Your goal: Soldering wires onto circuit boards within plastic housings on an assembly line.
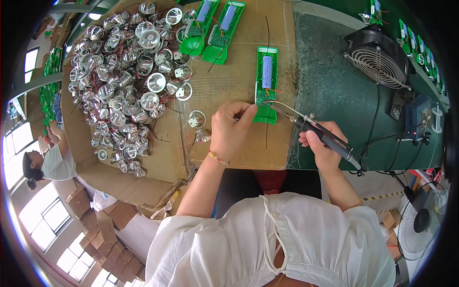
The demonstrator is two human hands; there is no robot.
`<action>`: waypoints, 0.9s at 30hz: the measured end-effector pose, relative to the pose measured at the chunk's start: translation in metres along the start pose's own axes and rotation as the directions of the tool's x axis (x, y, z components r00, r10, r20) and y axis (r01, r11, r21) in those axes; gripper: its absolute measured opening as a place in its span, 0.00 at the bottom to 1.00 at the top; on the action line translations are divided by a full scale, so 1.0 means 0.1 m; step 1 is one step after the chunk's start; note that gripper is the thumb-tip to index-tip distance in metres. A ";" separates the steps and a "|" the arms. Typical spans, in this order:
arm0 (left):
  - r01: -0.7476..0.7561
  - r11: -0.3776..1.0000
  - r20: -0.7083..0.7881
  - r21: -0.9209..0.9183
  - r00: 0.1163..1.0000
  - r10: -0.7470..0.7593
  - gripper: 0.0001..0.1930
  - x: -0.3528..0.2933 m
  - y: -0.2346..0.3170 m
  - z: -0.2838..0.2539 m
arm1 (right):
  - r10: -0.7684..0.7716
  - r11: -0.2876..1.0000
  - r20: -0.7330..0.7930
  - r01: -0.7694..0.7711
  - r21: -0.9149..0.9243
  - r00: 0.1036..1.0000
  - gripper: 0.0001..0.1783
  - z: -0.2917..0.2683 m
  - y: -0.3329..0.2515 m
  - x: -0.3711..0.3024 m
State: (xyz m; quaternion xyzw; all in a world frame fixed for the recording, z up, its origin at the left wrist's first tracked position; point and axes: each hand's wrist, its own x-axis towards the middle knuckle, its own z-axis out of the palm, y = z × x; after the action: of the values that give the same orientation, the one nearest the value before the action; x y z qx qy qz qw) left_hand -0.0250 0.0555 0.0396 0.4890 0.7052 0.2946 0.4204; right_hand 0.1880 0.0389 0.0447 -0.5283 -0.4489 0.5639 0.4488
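Casing [266, 115] is grn, batt [267, 72] lt purple, soldering iron [331, 140] blk, reflectors [156, 82] silver, cardboard [239, 80] brn.

- Casing [266, 115]: glossy green plastic, smooth.
- Battery [267, 71]: smooth lilac plastic skin.
- Iron [330, 139]: matt black plastic handle, shiny metal tube.
- Reflectors [149, 39]: mirror-bright, metallic.
- Cardboard [239, 155]: matt brown paper, scuffed.
- Worktop [327, 93]: dark green, smooth under gritty specks.
- Grille [377, 66]: metal wire.
- Blouse [325, 239]: matt white cloth, creased.
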 end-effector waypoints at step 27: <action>-0.018 1.000 0.306 -0.020 0.952 0.023 0.09 0.23 -0.03 -0.08 | 0.156 0.963 -0.073 -0.135 0.234 0.985 0.09 0.03 0.11 0.06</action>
State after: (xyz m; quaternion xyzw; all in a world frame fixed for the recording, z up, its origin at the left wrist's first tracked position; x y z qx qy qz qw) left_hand -0.0373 0.0764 0.0342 0.5326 0.6239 0.2254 0.5256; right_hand 0.1848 0.0426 0.0325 -0.5299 -0.3202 0.6185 0.4839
